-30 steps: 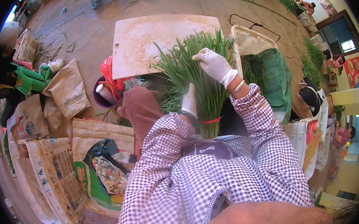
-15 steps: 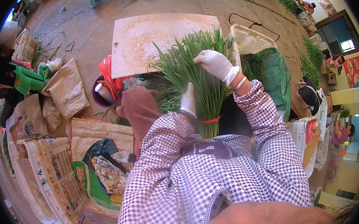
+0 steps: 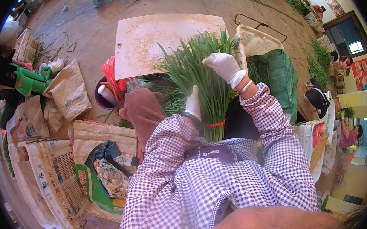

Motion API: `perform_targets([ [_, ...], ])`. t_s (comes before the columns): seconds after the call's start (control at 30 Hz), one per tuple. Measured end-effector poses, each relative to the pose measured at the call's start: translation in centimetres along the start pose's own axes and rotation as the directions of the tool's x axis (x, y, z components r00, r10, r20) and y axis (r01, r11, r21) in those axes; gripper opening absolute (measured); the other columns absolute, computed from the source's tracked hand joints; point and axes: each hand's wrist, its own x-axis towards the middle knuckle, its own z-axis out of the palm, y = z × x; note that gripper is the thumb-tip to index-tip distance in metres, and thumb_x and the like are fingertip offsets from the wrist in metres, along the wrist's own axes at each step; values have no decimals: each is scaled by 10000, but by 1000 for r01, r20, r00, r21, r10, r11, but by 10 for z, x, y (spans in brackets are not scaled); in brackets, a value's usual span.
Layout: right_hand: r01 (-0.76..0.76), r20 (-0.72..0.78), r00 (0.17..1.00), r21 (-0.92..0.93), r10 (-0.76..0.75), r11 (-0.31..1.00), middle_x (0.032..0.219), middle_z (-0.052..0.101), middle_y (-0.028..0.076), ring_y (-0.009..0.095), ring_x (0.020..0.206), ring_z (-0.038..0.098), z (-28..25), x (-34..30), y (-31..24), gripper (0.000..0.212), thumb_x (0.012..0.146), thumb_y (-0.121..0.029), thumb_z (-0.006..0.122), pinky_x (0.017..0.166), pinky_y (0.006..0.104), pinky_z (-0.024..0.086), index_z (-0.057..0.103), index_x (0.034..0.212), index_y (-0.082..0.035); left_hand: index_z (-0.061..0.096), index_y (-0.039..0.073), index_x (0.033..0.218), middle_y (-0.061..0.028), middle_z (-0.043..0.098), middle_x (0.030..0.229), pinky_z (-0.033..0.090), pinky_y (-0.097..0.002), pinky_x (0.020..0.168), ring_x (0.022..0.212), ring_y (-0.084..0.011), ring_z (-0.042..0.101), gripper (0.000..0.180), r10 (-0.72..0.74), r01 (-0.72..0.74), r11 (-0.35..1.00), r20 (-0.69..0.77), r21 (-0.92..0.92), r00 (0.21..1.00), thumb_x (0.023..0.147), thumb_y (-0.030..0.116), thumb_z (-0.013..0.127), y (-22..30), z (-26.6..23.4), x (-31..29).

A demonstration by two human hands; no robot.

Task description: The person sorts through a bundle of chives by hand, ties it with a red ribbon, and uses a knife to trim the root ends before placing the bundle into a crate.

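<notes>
A bunch of long green garlic chives stands tilted away from me over my lap, its cut ends towards my apron. A red band ties it near those ends. My left hand, in a white glove, is closed around the bunch from its left side, thumb up along the leaves and fingers hidden behind. At the upper right of the leaves is my right hand, also gloved. Its fingers are bent together in a pinch; whatever is between them is too small to make out.
Beyond the leaves lies a stained white board. A white plastic crate and a green woven sack stand right of the bunch. At left are a brown cloth, a purple bucket and a crate.
My right hand has shifted slightly right and towards me, still pinched. The left hand keeps its hold on the chives, and the bunch has barely moved.
</notes>
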Motion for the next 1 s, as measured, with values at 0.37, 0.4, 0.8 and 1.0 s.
perform_targets([
  [0.37,-383,-382,806,244,452,891,1086,670,102,203,957,637,-42,-16,11,207,877,-126,636,851,323,493,683,1064,-50,540,44,1280,-134,618,1215,494,-445,935,1067,-303,611,509,-64,62,986,-10,-153,998,982,450,465,2,8,-9],
  [0.4,-464,-399,796,79,455,882,1233,615,103,207,1115,576,-37,-35,25,386,874,-153,651,952,341,450,575,1235,-39,522,43,1299,-132,602,1240,477,-437,952,1091,-296,591,523,-75,71,983,-19,-167,997,982,454,463,9,22,-20],
  [0.8,-539,41,730,648,682,538,956,709,96,158,814,646,26,-64,-66,448,822,-192,738,777,288,509,588,1191,13,565,52,1254,-112,610,1237,477,-388,959,1103,-267,590,455,185,-187,982,105,8,977,951,390,540,-10,-12,7],
  [1.0,-565,162,604,777,780,276,963,685,56,108,794,618,25,-58,-12,336,870,-100,662,715,259,504,586,1174,19,504,30,1319,-131,567,1300,424,-413,1022,1161,-295,552,516,172,-96,954,253,-285,952,966,405,464,23,21,-22],
])
